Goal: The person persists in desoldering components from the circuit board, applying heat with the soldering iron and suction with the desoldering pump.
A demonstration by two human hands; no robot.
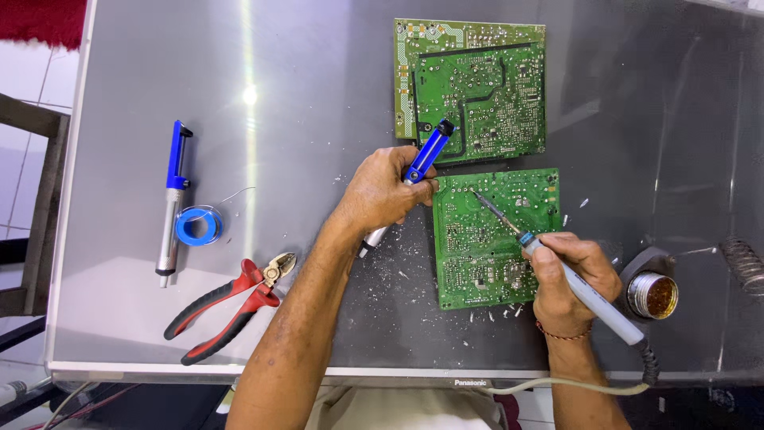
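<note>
My left hand (383, 191) grips a blue and silver desoldering pump (423, 156), held at a slant just left of a small green circuit board (493, 239). My right hand (569, 279) holds a grey soldering iron (593, 299) like a pen. Its thin tip (481, 199) rests on the upper left part of that small board. A larger green circuit board (477, 87) lies flat just beyond it, solder side up. The iron's cord (557, 388) trails off the near edge.
Everything lies on a grey reflective panel (302, 103). At the left are a second blue desoldering pump (173, 203), a blue spool of solder (197, 226) and red-handled cutters (231, 306). A round tin of flux (652, 295) and a coiled iron stand (744, 263) sit at the right. Small debris is scattered near the boards.
</note>
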